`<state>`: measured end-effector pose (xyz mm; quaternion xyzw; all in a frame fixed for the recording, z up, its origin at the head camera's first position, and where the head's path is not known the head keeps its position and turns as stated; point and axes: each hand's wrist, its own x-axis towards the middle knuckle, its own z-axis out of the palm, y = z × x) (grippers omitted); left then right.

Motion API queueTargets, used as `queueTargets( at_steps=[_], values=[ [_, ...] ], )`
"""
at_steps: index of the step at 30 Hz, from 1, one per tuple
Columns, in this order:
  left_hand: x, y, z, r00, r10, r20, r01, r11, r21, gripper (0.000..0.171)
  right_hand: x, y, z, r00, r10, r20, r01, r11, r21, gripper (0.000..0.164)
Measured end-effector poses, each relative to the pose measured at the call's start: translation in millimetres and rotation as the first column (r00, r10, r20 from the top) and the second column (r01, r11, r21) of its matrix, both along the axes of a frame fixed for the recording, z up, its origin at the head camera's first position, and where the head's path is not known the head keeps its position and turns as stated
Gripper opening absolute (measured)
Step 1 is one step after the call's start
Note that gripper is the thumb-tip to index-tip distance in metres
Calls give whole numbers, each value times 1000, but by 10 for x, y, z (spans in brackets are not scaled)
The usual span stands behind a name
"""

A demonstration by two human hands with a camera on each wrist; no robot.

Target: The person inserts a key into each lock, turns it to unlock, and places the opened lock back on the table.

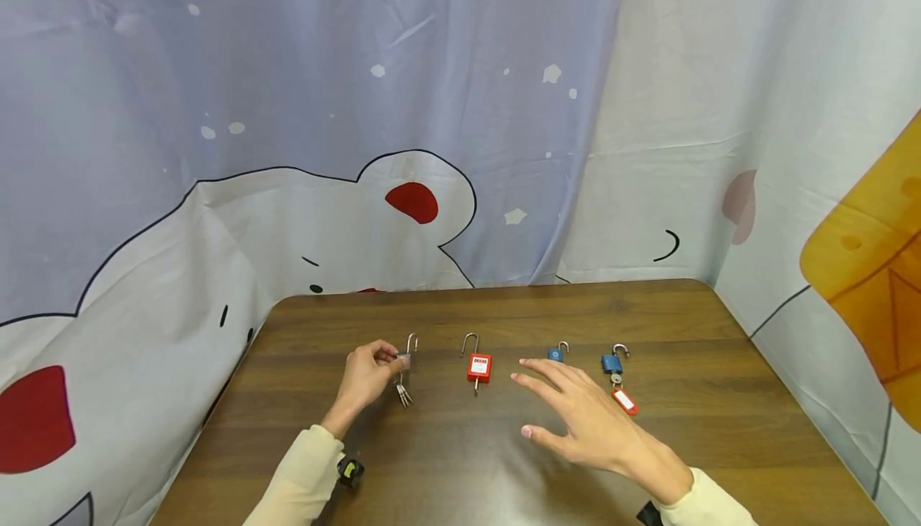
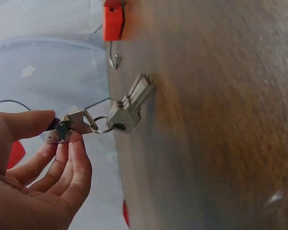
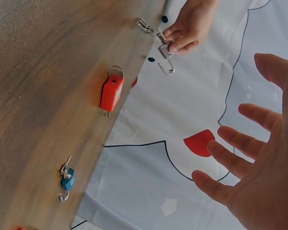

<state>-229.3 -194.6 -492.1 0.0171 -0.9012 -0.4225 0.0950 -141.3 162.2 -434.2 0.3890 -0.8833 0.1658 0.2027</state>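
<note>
My left hand (image 1: 365, 378) pinches a silver padlock (image 1: 404, 360) between thumb and fingers, its shackle swung open. A ring of several keys (image 2: 127, 112) hangs from the padlock's bottom. Just to its right lies a red padlock (image 1: 479, 368), also with an open shackle and a key in its base. My right hand (image 1: 586, 422) hovers over the table with spread fingers, holding nothing. Beyond its fingertips is a small blue padlock (image 1: 556, 354), partly hidden in the head view; the right wrist view shows its keys (image 3: 65, 171). Another blue padlock (image 1: 612, 364) with an open shackle lies further right.
From the right-hand blue padlock's key hangs a red tag (image 1: 624, 400) with a white label. The brown wooden table (image 1: 446, 462) ends at a printed curtain (image 1: 324, 222) behind and at the sides.
</note>
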Motion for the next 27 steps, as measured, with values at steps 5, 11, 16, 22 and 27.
queueTargets(
  at_steps=[5, 11, 16, 22, 27],
  values=[
    [-82, -50, -107, 1000, 4, 24, -3, 1000, -24, 15, 11, -1, -23, 1000, -4, 6, 4, 1000, 2, 63],
    [-185, -98, -160, 996, 6, 87, -3, 999, -32, 17, 14, -24, -40, 1000, 2, 19, -2, 1000, 13, 63],
    [-252, -137, -214, 988, -4, 153, -2, 999, 35, 19, 20, -53, -66, 1000, -1, 30, 0, 1000, 21, 64],
    [-299, -166, -289, 976, -6, 216, -25, 989, 143, 21, 31, -74, -105, 998, -9, 59, 7, 999, 36, 63],
    [-340, -179, -313, 968, 2, 252, -45, 985, 166, 18, 26, -106, -146, 998, -5, 56, 3, 999, 38, 62]
  ],
)
